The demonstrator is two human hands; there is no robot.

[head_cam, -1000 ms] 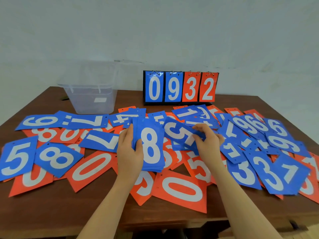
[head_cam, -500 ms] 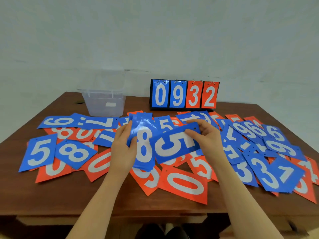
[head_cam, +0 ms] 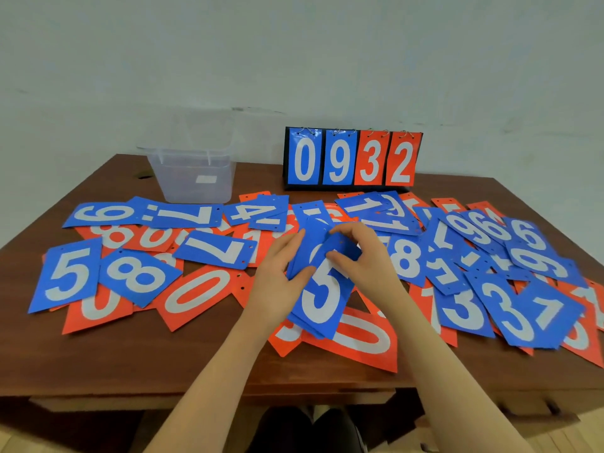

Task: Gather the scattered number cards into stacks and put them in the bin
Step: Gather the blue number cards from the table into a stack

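Note:
Blue and orange number cards lie scattered over the brown table (head_cam: 209, 364). At the centre, my left hand (head_cam: 277, 282) grips the left edge of a stack of blue cards (head_cam: 322, 299) with a 5 on top. My right hand (head_cam: 356, 253) pinches the upper part of that top card, fingers curled over it. The clear plastic bin (head_cam: 192, 174) stands at the back left, apart from both hands.
A scoreboard stand (head_cam: 353, 158) showing 0932 stands at the back centre. Loose cards include a blue 5 (head_cam: 67, 277), a blue 8 (head_cam: 139, 276), a blue 7 (head_cam: 217, 251), an orange 0 (head_cam: 366, 336) and a blue 3 (head_cam: 505, 308). The table's front edge is near me.
The blue 5 card went from sideways in my right hand to upright on top of the stack, covering the 8. Both hands came together at the stack.

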